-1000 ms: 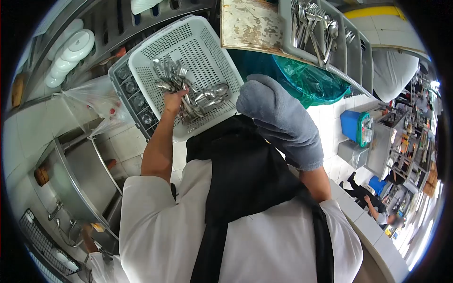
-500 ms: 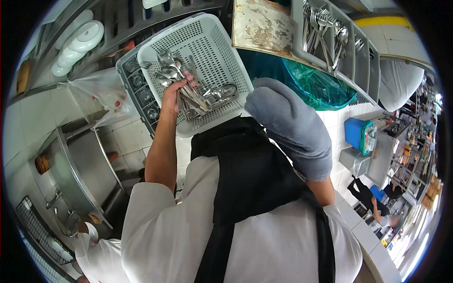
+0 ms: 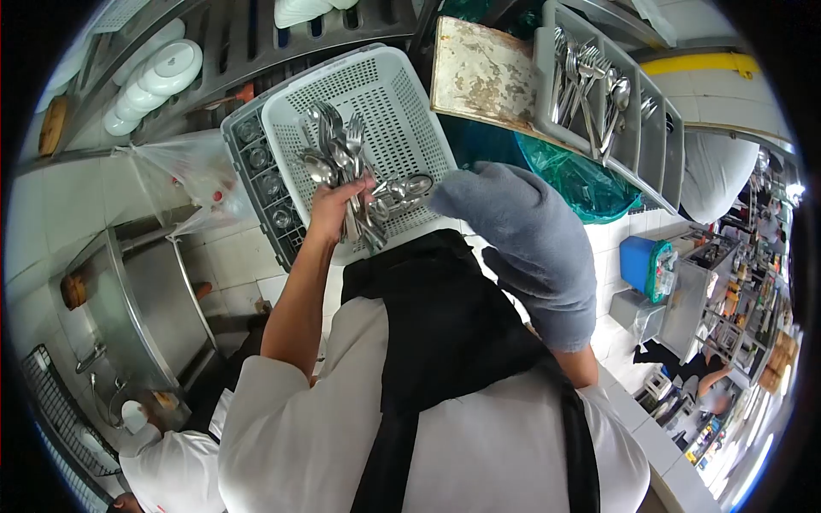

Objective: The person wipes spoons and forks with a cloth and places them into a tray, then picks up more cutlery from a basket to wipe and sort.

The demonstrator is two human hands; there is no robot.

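A mixed bunch of forks and spoons (image 3: 335, 141) is gripped in my left hand (image 3: 332, 208), with heads pointing away from me and handles toward my apron. My closed fingers hold it over the light grey perforated basket (image 3: 402, 107). Other spoons (image 3: 402, 190) lie in that basket, to the right of my hand. A thick grey towel (image 3: 534, 227) drapes over my right forearm and covers my right hand completely, so its fingers are hidden. The towel's end hangs beside the basket's right edge.
Sorted cutlery lies in a divided grey tray (image 3: 633, 111) beside a worn board (image 3: 483, 73). A rack of glasses (image 3: 261, 158) sits under the basket. White dishes (image 3: 171, 68) stand upper left. A green bag (image 3: 569, 175) hangs below the tray. Another person (image 3: 171, 466) is at lower left.
My left hand has raised the bunch of forks and spoons out of the basket's contents and turned it more upright. The towel-covered arm has shifted slightly left.
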